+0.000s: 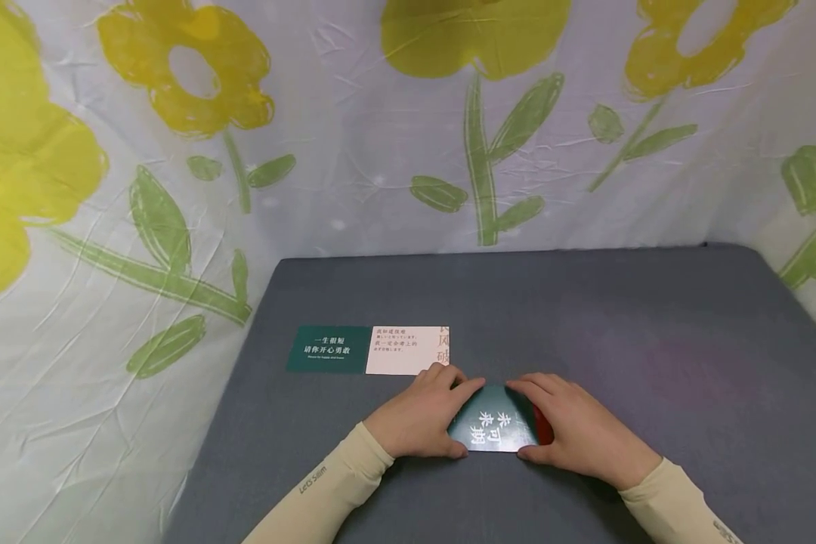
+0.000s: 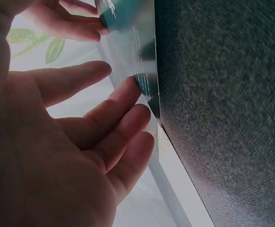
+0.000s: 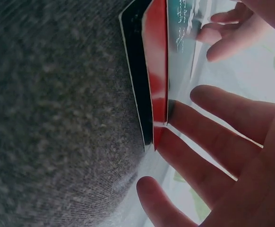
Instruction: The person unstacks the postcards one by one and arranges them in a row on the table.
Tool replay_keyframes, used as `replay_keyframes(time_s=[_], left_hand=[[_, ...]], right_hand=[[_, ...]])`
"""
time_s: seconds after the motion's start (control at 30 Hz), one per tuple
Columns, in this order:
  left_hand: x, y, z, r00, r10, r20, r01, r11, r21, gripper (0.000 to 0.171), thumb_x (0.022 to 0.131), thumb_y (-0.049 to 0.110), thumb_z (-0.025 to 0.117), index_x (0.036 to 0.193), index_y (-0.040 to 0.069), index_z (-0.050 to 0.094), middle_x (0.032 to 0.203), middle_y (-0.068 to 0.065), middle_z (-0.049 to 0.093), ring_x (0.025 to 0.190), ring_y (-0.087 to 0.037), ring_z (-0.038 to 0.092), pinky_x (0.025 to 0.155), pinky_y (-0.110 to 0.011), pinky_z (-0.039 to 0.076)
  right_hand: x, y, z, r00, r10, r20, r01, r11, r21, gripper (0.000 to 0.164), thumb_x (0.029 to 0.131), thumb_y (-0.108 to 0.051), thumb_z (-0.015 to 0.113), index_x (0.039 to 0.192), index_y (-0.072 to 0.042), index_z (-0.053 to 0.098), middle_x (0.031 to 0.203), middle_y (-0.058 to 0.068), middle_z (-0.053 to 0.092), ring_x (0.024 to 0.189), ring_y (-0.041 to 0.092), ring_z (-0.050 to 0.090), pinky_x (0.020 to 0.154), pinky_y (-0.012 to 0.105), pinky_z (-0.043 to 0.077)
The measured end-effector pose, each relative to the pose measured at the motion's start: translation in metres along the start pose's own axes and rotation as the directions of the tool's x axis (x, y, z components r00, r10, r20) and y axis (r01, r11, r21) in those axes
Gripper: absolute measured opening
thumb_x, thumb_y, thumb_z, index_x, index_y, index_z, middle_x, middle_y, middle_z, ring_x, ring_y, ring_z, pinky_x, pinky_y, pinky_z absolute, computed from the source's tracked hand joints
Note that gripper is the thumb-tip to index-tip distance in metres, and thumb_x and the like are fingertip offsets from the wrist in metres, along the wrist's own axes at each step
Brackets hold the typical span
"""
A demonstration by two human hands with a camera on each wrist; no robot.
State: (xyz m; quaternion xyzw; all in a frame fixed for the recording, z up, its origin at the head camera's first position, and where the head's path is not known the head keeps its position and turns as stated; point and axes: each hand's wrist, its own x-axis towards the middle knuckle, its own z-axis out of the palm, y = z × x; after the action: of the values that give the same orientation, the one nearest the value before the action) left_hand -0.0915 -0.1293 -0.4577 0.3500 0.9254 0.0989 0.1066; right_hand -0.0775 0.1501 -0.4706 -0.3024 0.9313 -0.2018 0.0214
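Observation:
A teal postcard (image 1: 493, 419) with white characters lies between the two hands near the middle of the table. In the right wrist view a red card (image 3: 155, 56) and a dark card (image 3: 136, 71) fan out beneath it, so it tops a small stack. The left hand (image 1: 425, 415) holds the stack's left side, thumb at the near corner and fingers toward the far edge. On the right side, the right hand (image 1: 578, 431) grips likewise, with the red card showing beside its palm. Fingertips of both hands touch the card edges in the wrist views.
Behind the left hand, a green card (image 1: 329, 349) and a pale pink card (image 1: 406, 350) lie side by side on the dark grey table (image 1: 585, 302). The left fingers overlap the pink card's near edge in the head view. A flower-printed curtain (image 1: 353, 151) hangs behind the table.

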Motion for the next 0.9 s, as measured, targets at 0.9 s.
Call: replay_keyframes(time_s=[0.9], left_hand=[[0.003,-0.004,-0.007,0.999,-0.045,-0.008,0.044,0.997,-0.06,0.107,0.081,0.051,0.093,0.167,0.014,0.04,0.146,-0.001,0.059,0.133,-0.019,0.053,0.119,-0.041,0.043]], right_hand=[[0.006,0.003,-0.013,0.997,0.05,0.063,-0.054,0.996,0.066,0.087,0.077,-0.045,0.097,0.15,-0.014,0.061,0.144,0.003,0.067,0.132,0.028,0.064,0.109,0.055,0.055]])
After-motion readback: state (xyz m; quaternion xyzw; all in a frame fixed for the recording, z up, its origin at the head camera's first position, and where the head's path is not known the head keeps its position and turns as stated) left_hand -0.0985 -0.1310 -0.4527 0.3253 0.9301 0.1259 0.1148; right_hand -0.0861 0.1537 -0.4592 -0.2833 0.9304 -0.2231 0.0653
